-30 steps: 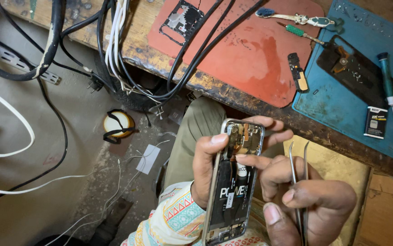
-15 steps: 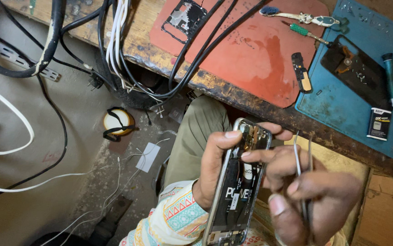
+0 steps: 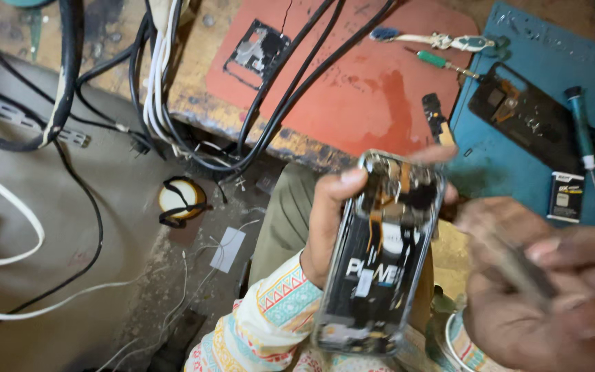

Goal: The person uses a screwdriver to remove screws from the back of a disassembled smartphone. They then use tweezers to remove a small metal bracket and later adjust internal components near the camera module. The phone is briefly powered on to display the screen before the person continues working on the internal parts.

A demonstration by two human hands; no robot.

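Right hand (image 3: 552, 289) nearest, blurred, fingers pinched together on thin tweezers (image 3: 518, 265) (tips not clear). Just beside it, left hand (image 3: 332, 220) clamps the opened phone (image 3: 380, 255) by its long edges, thumb on the near edge, fingertips curling over the far top corner. Phone sits upright-tilted between both hands, back off, battery and flex cables exposed: probably light, stiff, fragile inside, so best held by the frame only. Beyond the fingers: red mat (image 3: 352, 89), blue mat (image 3: 518, 151) with back cover (image 3: 531, 117) and screwdriver (image 3: 582, 134), black cables (image 3: 270, 103).
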